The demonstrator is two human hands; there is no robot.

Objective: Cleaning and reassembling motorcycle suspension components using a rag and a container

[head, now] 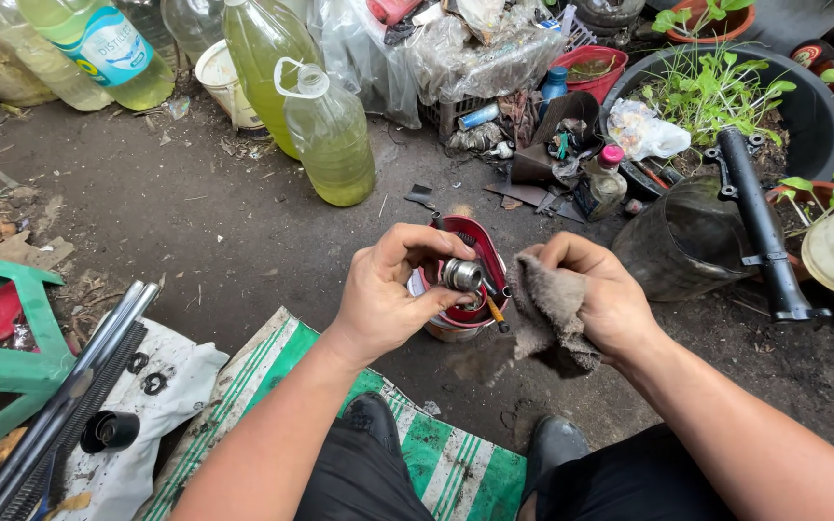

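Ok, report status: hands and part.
Left hand grips small metal cylinder over red container. Right hand holds grey rag. Nothing between.

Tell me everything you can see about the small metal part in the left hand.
The small metal part is a short, shiny silver cylinder with a dark open bore facing the camera. The left hand pinches it between thumb and fingertips, over a red container on the dirt ground. The right hand beside it holds a dirty grey rag.

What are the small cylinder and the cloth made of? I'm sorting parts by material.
The small cylinder in the left hand looks like bare metal: silvery, with bright glints. The cloth in the right hand looks like soft woven fabric: grey-brown, limp, folded and grimy.
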